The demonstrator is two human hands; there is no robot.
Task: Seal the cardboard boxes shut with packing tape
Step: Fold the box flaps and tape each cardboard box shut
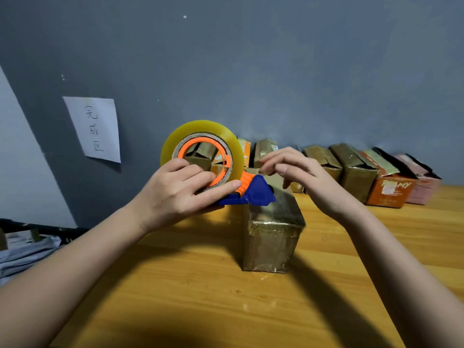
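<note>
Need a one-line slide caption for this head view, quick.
Left hand grips an orange-and-blue tape dispenser above a tape-wrapped cardboard box while right hand pinches near its cutter.

Head-worn, looking forward and down, close above the wooden table, facing the grey wall behind it.

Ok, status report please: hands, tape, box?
Left hand grips tape dispenser. Right hand pinching at tape end, unclear. Box upright below. Nothing blocking.

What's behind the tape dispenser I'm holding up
Through the tape dispenser's open core, a cardboard box against the grey wall shows. The left hand and the roll cover the rest of that box.
</note>
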